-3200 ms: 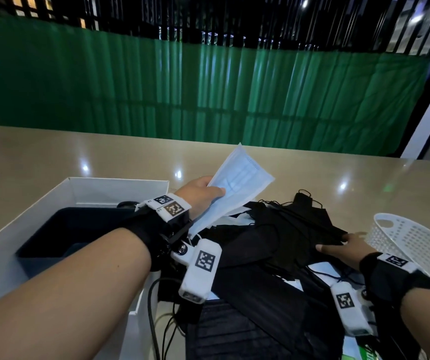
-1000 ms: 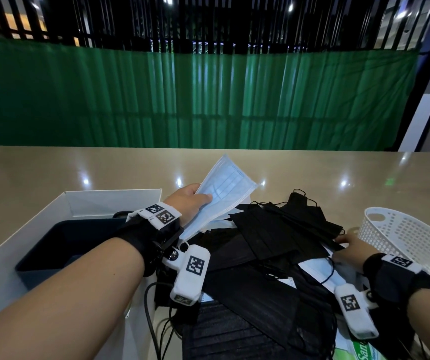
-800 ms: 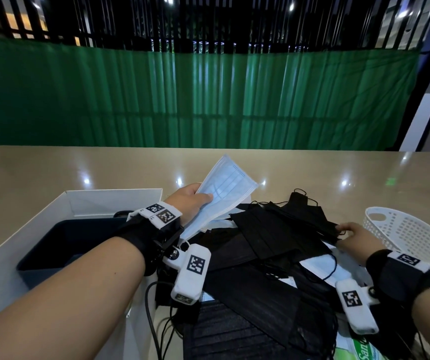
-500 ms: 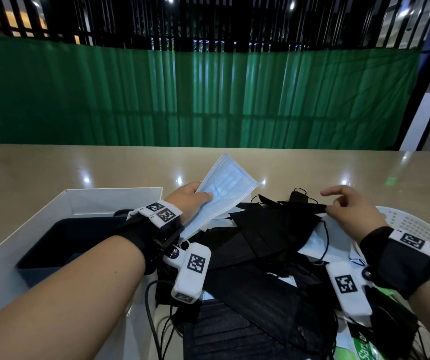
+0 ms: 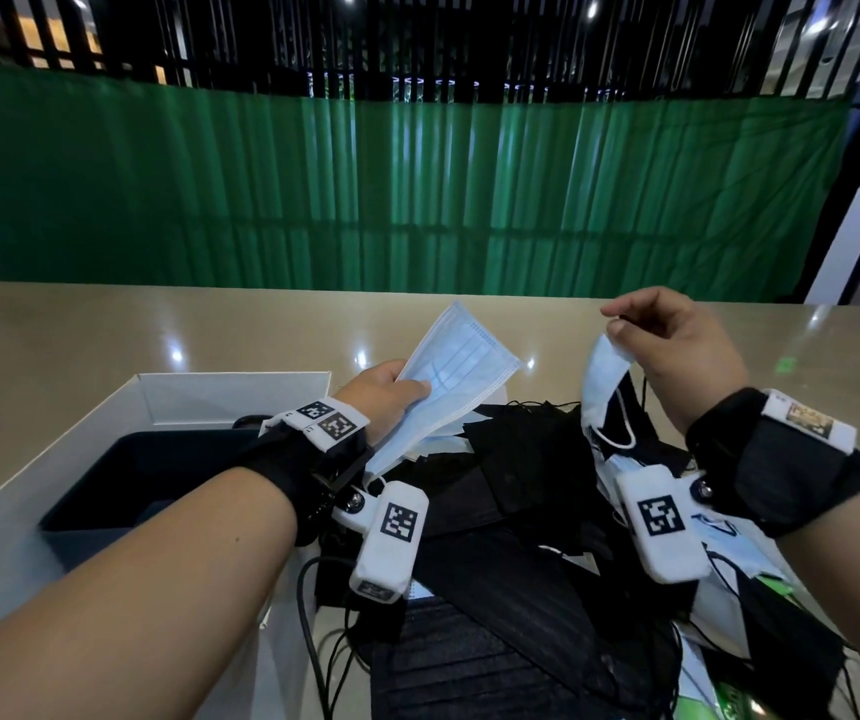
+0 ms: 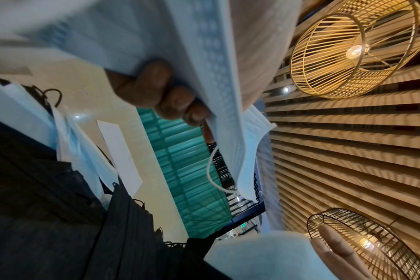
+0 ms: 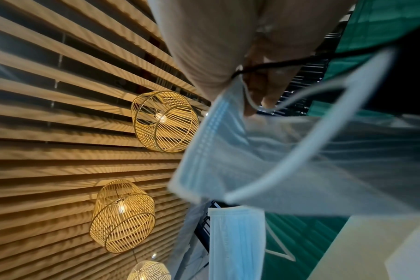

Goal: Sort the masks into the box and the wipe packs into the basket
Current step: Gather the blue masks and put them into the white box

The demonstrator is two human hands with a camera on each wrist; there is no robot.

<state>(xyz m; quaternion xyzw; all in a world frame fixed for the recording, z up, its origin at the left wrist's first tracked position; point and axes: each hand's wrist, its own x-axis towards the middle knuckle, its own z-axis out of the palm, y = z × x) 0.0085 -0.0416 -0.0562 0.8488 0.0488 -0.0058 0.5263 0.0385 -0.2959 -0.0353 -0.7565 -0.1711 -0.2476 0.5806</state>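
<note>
Blue mask [image 5: 456,379] sits in your left hand [image 5: 383,402] grip, raised beside the box [image 5: 233,402]. Your right hand [image 5: 677,356] pinches a second mask [image 5: 602,392] above the black pile [image 5: 521,491] on the surface [image 5: 105,345].

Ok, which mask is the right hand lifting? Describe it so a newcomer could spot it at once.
Start at the heap of black masks on the beige table, right of the white box. Above the heap's right side, the right hand pinches a light blue mask by its top edge so it hangs down. Unlike the flat blue mask in the left hand, it dangles crumpled, ear loop showing.
</note>
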